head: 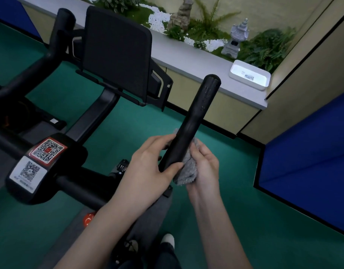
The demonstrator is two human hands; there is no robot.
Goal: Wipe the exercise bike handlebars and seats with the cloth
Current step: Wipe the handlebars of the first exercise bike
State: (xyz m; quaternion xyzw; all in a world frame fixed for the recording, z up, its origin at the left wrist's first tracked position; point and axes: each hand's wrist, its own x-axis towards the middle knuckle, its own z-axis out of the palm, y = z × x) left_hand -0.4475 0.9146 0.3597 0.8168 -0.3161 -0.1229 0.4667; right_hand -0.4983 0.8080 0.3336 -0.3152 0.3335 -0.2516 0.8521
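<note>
The black right handlebar grip (198, 113) of the exercise bike slants up toward the far right. A grey cloth (188, 167) is wrapped around its lower part. My right hand (204, 167) presses the cloth against the grip from the right. My left hand (149, 162) clasps the same grip from the left, thumb on its underside next to the cloth. The left handlebar grip (60, 32) rises at the far left. The seat is not in view.
The bike's black screen (116, 55) stands between the grips. A console with QR stickers (45, 166) sits on the crossbar at left. A ledge (186, 59) with plants, a stone lantern and a white tray (249, 75) runs behind. Blue panel (307, 152) at right; green floor.
</note>
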